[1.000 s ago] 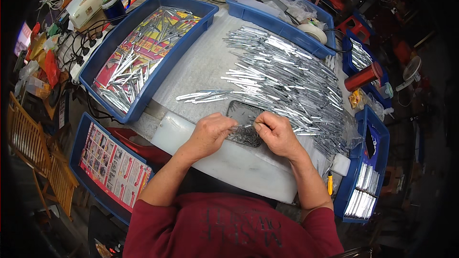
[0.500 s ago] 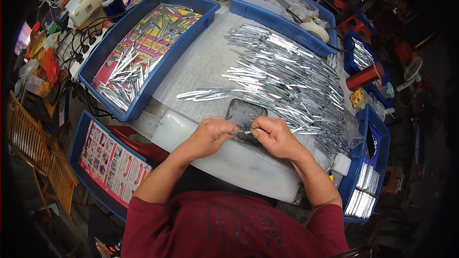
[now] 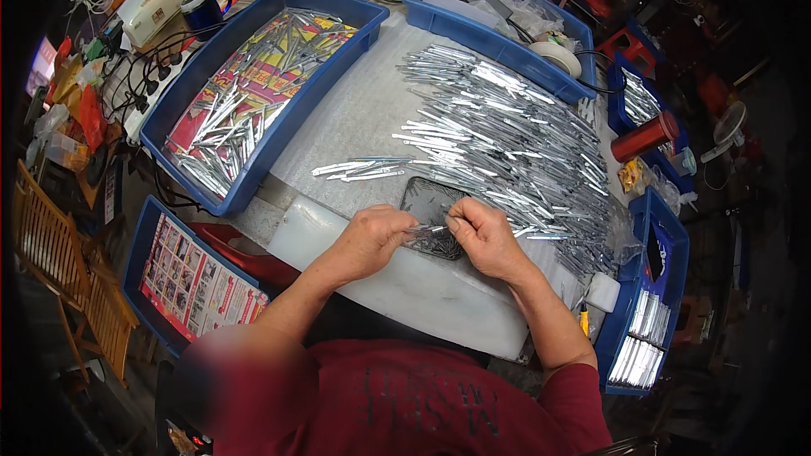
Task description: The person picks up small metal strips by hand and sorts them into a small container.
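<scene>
My left hand [image 3: 376, 239] is closed, pinching a slim metal strip [image 3: 428, 229] whose end sticks out to the right over a small black tray [image 3: 409, 194]. Small dark pin-like pieces [image 3: 438, 245] lie in that tray. At the tray's right side, my right hand [image 3: 484, 236] has its thumb and forefinger pressed together; whatever is between them is too small to name. Just beyond the tray, a few silver strips [image 3: 359, 168] lie apart from a broad heap of similar strips [image 3: 498, 131].
A blue bin [image 3: 325, 89] of loose strips stands left, another blue bin [image 3: 507, 46] with bags and a tape roll at the back. Right, a blue bin [image 3: 617, 350] holds stacked strips. A white board [image 3: 414, 300] edges the table near me. A yellow-handled tool [image 3: 584, 318] lies right.
My right hand has shifted slightly up and to the right, away from the left fingers. More of the strip in my left hand now shows. The heap looks unchanged.
</scene>
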A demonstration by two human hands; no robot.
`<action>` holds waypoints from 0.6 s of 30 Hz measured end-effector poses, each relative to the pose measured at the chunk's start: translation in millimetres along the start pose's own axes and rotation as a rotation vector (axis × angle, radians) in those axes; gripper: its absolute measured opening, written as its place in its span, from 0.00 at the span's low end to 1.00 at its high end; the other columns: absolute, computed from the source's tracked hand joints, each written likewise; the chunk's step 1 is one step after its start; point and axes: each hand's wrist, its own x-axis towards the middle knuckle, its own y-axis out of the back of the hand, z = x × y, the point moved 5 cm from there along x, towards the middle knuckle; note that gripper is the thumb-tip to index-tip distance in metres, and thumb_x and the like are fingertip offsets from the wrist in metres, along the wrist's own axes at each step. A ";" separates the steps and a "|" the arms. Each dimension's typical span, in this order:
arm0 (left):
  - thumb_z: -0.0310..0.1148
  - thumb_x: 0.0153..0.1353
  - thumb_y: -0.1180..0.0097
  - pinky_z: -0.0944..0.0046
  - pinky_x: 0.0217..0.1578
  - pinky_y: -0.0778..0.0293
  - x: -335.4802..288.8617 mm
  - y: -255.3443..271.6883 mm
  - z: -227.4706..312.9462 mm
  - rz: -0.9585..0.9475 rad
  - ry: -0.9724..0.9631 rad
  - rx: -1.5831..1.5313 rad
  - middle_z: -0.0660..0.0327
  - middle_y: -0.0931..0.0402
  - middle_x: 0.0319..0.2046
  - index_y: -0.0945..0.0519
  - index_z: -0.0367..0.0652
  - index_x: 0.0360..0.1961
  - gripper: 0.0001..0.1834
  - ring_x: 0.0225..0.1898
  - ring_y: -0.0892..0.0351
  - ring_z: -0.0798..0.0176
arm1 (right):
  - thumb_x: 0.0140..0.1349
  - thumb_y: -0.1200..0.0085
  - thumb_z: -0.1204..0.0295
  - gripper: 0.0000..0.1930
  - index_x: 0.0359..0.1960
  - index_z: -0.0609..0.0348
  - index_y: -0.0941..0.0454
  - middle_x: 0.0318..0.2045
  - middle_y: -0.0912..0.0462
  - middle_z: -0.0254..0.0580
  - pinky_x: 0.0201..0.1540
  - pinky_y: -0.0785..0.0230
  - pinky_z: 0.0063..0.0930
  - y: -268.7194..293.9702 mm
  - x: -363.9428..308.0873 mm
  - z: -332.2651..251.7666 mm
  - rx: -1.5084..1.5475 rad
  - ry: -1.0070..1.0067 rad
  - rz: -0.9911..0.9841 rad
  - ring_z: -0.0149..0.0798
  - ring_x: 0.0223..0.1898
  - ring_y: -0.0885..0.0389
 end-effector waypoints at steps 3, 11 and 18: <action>0.23 0.49 0.48 0.61 0.28 0.33 -0.7 -0.1 2.4 0.013 -0.016 0.028 0.56 0.28 0.21 0.25 0.37 0.28 0.04 0.26 0.28 0.55 | 0.54 0.52 0.74 0.05 0.24 0.63 0.31 0.15 0.33 0.38 0.21 0.42 0.24 -6.6 -2.0 0.3 0.032 0.007 0.050 0.30 0.17 0.36; 0.25 0.51 0.50 0.61 0.31 0.33 28.6 31.6 -6.0 0.082 -0.020 0.179 0.53 0.30 0.24 0.27 0.37 0.31 0.05 0.30 0.30 0.52 | 0.56 0.53 0.73 0.06 0.30 0.64 0.30 0.16 0.30 0.38 0.21 0.40 0.23 1.5 -7.1 14.6 0.147 -0.067 0.250 0.27 0.18 0.34; 0.23 0.52 0.55 0.57 0.40 0.35 119.9 60.4 -59.0 0.038 0.119 0.481 0.48 0.31 0.36 0.31 0.37 0.38 0.11 0.41 0.31 0.47 | 0.56 0.52 0.72 0.07 0.32 0.64 0.29 0.16 0.30 0.36 0.23 0.39 0.20 -12.5 -21.1 37.4 0.248 -0.104 0.192 0.25 0.19 0.34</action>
